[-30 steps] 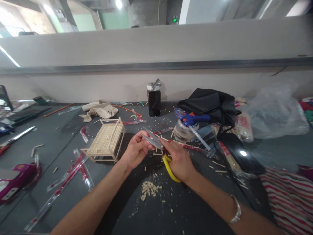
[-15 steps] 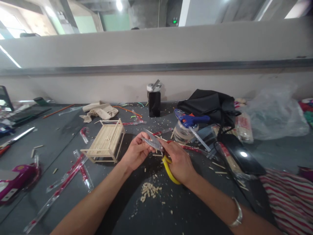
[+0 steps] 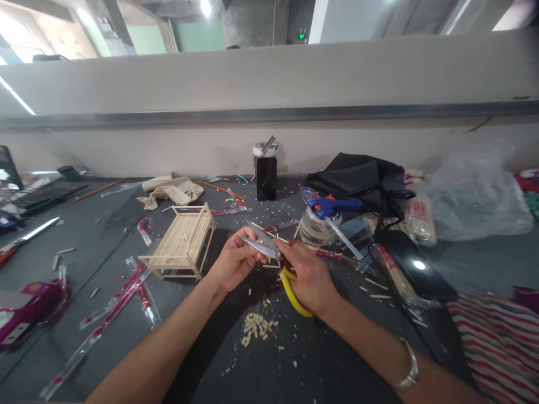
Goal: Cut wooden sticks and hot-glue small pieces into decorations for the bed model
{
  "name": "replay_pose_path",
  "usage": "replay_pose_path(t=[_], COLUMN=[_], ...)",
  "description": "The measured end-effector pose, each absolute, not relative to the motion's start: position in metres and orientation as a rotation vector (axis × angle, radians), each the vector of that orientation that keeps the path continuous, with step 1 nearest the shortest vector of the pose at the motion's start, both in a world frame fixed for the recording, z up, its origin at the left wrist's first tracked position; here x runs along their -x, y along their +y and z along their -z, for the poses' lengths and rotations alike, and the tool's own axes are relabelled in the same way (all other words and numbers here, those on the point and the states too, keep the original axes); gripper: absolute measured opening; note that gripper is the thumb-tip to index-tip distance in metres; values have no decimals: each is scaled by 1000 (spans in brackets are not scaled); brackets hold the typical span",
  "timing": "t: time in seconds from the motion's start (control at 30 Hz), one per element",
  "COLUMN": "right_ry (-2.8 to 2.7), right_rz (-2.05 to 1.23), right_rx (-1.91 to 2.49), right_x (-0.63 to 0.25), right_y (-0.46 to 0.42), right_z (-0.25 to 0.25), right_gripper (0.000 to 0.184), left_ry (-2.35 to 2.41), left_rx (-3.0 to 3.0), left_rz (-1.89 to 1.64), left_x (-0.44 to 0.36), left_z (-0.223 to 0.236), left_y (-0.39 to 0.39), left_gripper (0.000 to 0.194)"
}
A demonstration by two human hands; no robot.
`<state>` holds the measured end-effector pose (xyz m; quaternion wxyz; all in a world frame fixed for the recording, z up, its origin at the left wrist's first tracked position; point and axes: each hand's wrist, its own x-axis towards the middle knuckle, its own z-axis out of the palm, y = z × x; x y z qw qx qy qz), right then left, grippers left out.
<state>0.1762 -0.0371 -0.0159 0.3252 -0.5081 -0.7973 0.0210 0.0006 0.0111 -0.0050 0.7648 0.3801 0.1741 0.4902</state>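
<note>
My right hand (image 3: 309,275) is closed around the yellow handles of a pair of scissors (image 3: 263,244), whose grey blades point left and stand slightly apart. My left hand (image 3: 233,261) is pinched at the blades, holding something thin I cannot make out, likely a small stick. Below the hands a heap of short cut stick pieces (image 3: 256,326) lies on the dark table (image 3: 105,247). A small bench-like model of wooden sticks (image 3: 183,241) stands just left of my left hand.
A black bottle (image 3: 266,171) stands at the back wall. A blue glue gun (image 3: 328,206) rests on a clear jar, beside a black bag (image 3: 362,179) and a phone (image 3: 415,264). Red-printed wrappers (image 3: 126,294) and a pink toy car (image 3: 25,308) lie left. Striped cloth (image 3: 497,336) lies right.
The hands and the scissors stay in nearly the same place; the blades have shifted very slightly lower and closer together.
</note>
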Motion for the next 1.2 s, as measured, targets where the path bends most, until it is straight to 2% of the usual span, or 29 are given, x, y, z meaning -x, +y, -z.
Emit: replay_pose_path(t=[0.3,0.57,0.67,0.73,0.93,1.2], right_ry=[-2064,-1976,-1908,-1894,-1917,-2004], right_rz=[15,-21,-19,-12,-28,-31], right_rx=[1348,1363,1401,1419,1457,1474], right_x=[-175,-181,-184,-185,-182,-180], right_y=[-38,-33,-28,-26,-29,-31], right_z=[17,23,25,26,24,24], right_gripper=[55,44,41,40,41,47], left_ry=[410,445,473,493,536,586], left_rx=[-832,-816,-799,-799,-819,-780], left_rz=[-1095,-1107,-1114,-1117,-1116,-1234], left_x=[0,-1,-1,-1,-3,-2], left_z=[2,2,1,0,0,2], left_y=[11,12,12,12,12,15], left_gripper=[30,19,25,27,15,18])
